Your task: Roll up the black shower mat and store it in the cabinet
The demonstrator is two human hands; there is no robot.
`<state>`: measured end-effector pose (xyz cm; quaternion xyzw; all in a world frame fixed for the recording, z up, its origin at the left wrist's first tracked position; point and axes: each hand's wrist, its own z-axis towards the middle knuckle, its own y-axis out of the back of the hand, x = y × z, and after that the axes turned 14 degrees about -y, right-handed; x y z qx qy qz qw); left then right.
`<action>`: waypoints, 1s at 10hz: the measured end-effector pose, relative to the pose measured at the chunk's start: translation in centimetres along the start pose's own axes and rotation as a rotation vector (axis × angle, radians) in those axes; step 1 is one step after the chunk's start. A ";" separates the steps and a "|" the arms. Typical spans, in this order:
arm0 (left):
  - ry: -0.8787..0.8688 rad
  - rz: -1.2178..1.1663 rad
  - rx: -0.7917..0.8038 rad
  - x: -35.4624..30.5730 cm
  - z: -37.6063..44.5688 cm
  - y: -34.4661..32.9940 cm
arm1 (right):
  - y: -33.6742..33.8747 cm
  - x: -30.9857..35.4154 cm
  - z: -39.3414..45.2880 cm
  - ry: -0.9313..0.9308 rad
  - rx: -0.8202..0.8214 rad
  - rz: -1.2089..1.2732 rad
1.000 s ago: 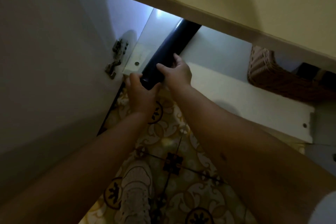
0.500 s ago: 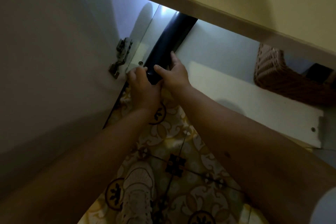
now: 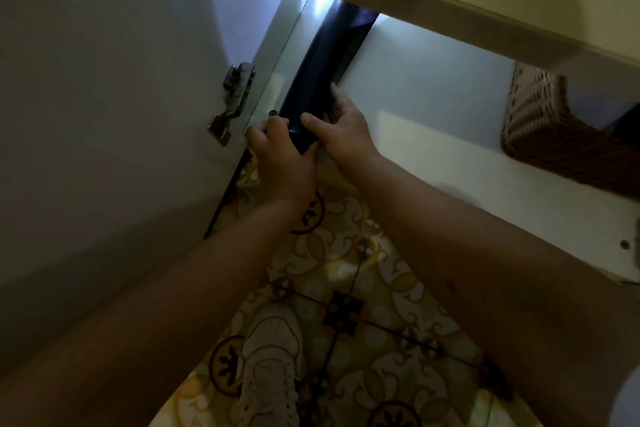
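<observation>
The rolled black shower mat (image 3: 322, 80), a long glossy dark tube, lies lengthwise on the white cabinet shelf (image 3: 433, 87), close along the shelf's left edge beside the white side panel. Its far end reaches deep toward the back, under the cabinet's upper front edge, and its near end sits at the shelf's front edge. The left hand (image 3: 282, 163) cups that near end, fingers curled around its left side. The right hand (image 3: 341, 135) grips the tube from the right, thumb laid over the top and fingers stretched along its flank.

The step in hand looks like the final push into storage. To do it well, the person would keep the roll tight with both hands so it does not spring open, guide it straight along the side panel, and let go only once the near end is clear of the front edge, so the door can close.

The open white cabinet door (image 3: 114, 87) hangs at the left, its metal hinge (image 3: 233, 97) fixed near the front left corner of the shelf. A brown woven basket (image 3: 550, 125) stands further right on the shelf, well apart from the mat. Below is a floor of cream and yellow patterned tiles (image 3: 374, 291), and a pale knit shoe (image 3: 273, 364) stands on it. The light is dim, brighter at the back of the cabinet.
</observation>
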<state>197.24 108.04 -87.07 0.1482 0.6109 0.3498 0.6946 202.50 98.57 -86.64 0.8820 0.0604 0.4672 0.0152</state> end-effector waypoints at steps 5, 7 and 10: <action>-0.002 -0.065 0.019 0.6 2.0 0.1 | 0.5 1.8 2.2 -0.053 0.048 -0.061; -0.069 -0.052 0.043 0.3 1.3 0.5 | 1.9 1.3 0.2 0.003 -0.069 -0.148; -0.082 0.099 0.158 -0.7 0.9 1.2 | 6.3 -1.4 -5.4 0.045 -0.087 -0.235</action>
